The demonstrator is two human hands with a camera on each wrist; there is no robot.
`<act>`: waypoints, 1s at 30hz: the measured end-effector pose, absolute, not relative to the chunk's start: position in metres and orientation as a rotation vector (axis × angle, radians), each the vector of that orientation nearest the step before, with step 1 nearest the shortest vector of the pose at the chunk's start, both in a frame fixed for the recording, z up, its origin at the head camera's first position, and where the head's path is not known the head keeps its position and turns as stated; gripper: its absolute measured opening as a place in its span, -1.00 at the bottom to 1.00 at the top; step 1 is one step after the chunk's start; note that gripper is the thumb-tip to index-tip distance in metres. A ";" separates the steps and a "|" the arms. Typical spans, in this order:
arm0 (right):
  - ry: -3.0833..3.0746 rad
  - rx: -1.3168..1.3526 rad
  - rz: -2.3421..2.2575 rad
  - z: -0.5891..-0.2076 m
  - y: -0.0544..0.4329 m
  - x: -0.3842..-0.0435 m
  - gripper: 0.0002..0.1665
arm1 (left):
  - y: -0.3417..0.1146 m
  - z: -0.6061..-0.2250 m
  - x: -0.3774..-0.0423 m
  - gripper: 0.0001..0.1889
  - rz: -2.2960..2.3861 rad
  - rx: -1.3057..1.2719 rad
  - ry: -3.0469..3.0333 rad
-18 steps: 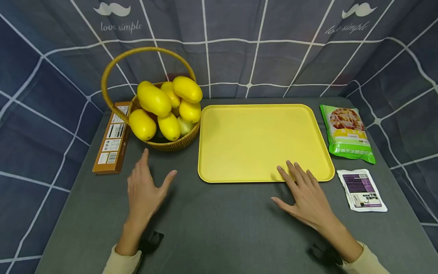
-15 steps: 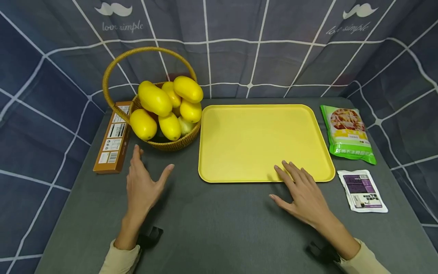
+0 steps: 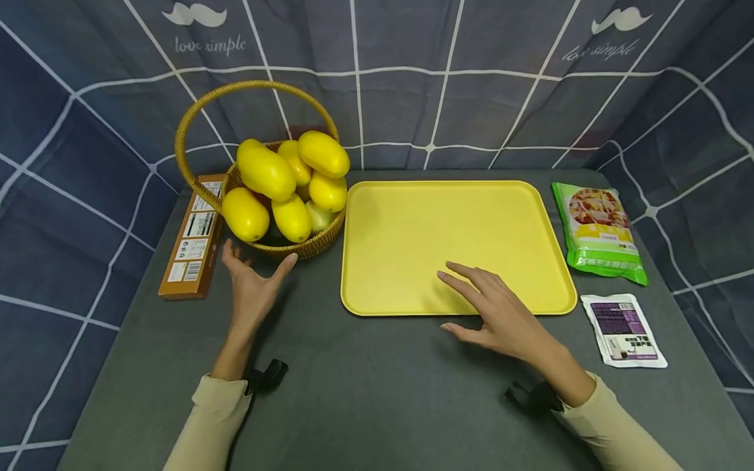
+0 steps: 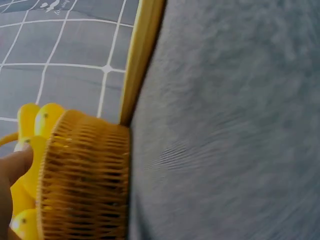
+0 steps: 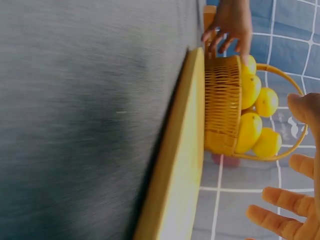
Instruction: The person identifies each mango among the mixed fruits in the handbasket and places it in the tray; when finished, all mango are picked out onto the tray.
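A wicker basket (image 3: 315, 246) with a tall hooped handle stands at the back left, heaped with smooth yellow oval fruits (image 3: 291, 219). Just in front of it, my left hand (image 3: 253, 288) reaches forward, thumb and fingers spread and holding nothing, fingertips close to the basket's lower front. In the left wrist view the thumb (image 4: 19, 162) overlaps the fruits above the wicker rim. To the right lies a shallow yellow tray (image 3: 424, 229). My right hand (image 3: 497, 314) hovers over its front edge, fingers apart and loosely bent, with nothing in them.
Left of the basket lies a long brown box (image 3: 191, 245) with white labels. A green food packet (image 3: 601, 229) lies right of the tray, and a white and purple pouch (image 3: 624, 329) nearer me. Behind hangs a grey-blue checked curtain (image 3: 394, 104).
My left hand has moved forward to the basket's front. My right hand has shifted left along the tray's front edge, its fingers now more bent. Basket, tray and packets stay put.
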State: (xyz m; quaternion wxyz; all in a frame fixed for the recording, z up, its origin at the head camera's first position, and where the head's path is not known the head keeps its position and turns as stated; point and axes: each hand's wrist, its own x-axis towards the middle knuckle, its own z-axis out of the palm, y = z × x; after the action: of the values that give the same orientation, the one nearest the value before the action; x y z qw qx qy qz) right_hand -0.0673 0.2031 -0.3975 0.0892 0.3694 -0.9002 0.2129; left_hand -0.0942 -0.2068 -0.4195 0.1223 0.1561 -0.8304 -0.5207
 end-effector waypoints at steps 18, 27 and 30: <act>-2.453 1.167 0.827 -0.357 0.115 -0.151 -0.03 | -0.210 -0.446 -0.103 0.03 -1.546 0.413 -2.203; -2.481 1.162 0.951 -0.334 0.075 -0.207 -0.08 | -0.202 -0.438 -0.103 -0.03 -1.532 0.414 -2.165; -2.522 1.146 1.029 -0.329 0.064 -0.227 -0.10 | -0.196 -0.428 -0.100 -0.05 -1.532 0.382 -2.151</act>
State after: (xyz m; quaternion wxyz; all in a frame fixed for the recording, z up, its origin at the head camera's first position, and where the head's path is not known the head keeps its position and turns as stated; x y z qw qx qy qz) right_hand -0.2275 0.0637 -0.3286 0.0933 0.3863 -0.8497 0.3466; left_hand -0.1004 -0.1961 -0.4284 0.2343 0.1391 -0.7837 -0.5581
